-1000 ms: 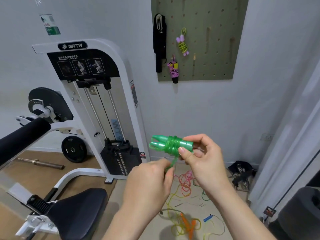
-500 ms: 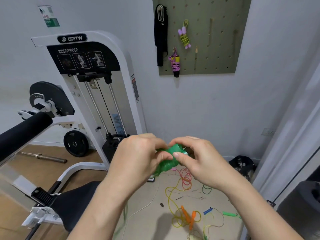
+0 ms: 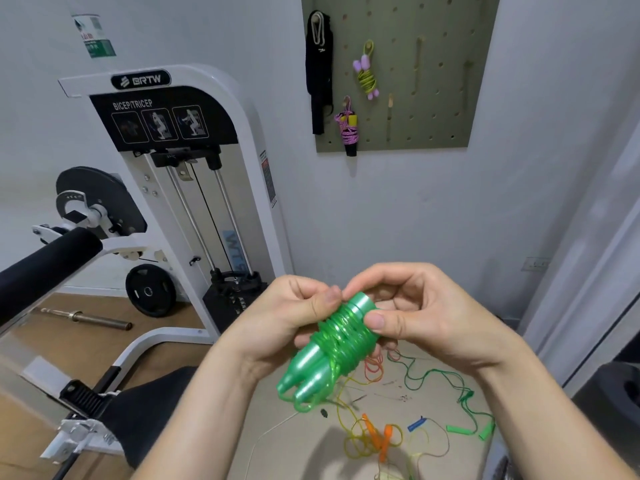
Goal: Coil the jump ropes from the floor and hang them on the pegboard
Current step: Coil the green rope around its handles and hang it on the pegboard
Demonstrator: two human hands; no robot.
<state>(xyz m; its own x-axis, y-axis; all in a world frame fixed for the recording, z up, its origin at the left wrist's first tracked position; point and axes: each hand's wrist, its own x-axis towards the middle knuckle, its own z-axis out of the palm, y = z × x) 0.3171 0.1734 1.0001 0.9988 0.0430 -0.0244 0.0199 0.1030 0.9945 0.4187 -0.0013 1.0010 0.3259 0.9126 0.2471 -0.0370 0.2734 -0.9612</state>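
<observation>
My left hand [image 3: 280, 327] curls round the green jump rope [image 3: 329, 351], its thumb pinching near the top. The bundle is two glossy, tapered plastic handles lying side by side, bound in tight coils of translucent cord. It tilts down to the left between my palms. My right hand [image 3: 426, 320] pinches its upper end, thumb pressed on the coils.

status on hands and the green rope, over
Both hands busy: left hand and right hand grip the green jump rope, cord wound round its handles. Not yet on pegboard. On the floor, loose ropes.
</observation>
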